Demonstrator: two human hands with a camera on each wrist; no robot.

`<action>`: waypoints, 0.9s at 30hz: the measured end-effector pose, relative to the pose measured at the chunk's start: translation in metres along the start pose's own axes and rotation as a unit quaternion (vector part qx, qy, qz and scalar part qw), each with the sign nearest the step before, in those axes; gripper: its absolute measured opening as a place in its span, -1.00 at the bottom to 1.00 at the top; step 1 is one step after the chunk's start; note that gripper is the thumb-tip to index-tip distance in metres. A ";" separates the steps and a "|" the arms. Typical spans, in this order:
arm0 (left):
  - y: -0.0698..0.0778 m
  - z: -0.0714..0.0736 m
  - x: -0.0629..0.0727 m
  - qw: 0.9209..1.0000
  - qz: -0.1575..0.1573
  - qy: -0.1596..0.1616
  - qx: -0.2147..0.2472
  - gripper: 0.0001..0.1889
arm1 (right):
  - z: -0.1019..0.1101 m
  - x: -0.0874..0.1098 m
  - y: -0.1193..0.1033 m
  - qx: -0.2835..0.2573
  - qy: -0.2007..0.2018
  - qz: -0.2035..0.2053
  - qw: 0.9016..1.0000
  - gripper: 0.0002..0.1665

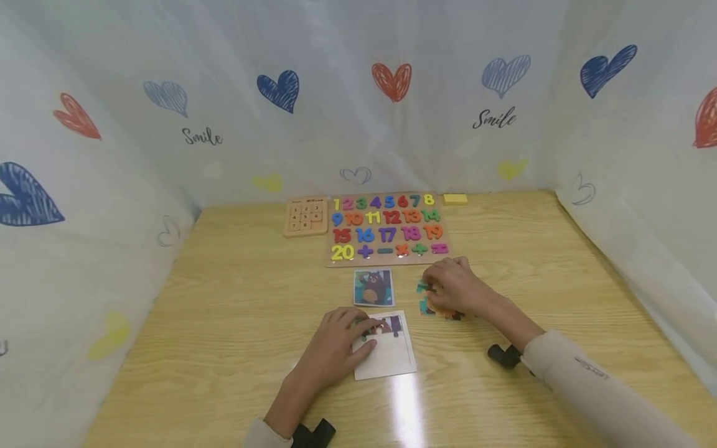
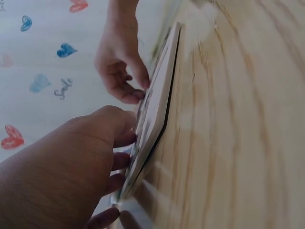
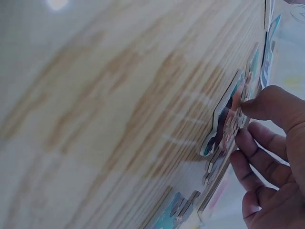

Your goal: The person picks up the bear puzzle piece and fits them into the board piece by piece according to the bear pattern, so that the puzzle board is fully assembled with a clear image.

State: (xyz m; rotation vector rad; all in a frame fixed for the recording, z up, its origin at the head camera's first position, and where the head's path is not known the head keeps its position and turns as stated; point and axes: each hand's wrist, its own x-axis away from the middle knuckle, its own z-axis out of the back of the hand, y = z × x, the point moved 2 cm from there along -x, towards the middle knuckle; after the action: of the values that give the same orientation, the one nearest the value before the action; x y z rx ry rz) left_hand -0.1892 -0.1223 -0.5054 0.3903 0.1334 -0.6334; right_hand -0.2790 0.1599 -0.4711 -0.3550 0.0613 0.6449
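Observation:
My left hand (image 1: pixel 336 342) rests on the left side of a white puzzle board (image 1: pixel 386 361), its fingertips over the upper part. A few joined jigsaw pieces (image 1: pixel 396 325) with part of a picture fill the board's top. To the right, my right hand (image 1: pixel 459 287) reaches down over a cluster of loose jigsaw pieces (image 1: pixel 424 307), partly covering them. In the right wrist view, the thumb and fingertips touch these flat pieces (image 3: pixel 224 121), with a gap between thumb and fingers. A bear picture card (image 1: pixel 373 289) lies just above the board.
Behind the card lies a number board (image 1: pixel 386 227) with colourful numerals and signs. A wooden sliding number puzzle (image 1: pixel 305 216) sits left of it, and a yellow block (image 1: pixel 455 199) at its right corner. A white curtain (image 1: pixel 336 137) with printed hearts surrounds the wooden table (image 1: pixel 241 298).

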 end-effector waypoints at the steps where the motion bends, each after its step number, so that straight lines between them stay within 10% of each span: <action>1: 0.000 0.000 0.000 1.000 -0.002 0.001 0.002 -0.63 | 0.000 0.000 0.000 -0.002 -0.001 -0.008 1.000 -0.76; 27: -0.016 0.012 0.020 0.999 -0.014 0.043 0.029 -0.59 | 0.017 0.014 -0.032 -0.018 0.046 0.032 0.998 -0.75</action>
State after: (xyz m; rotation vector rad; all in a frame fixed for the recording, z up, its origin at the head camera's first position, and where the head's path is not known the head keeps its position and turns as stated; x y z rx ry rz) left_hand -0.1832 -0.1495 -0.5043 0.4721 0.2042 -0.6483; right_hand -0.2493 0.1504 -0.4476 -0.4190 0.1503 0.6928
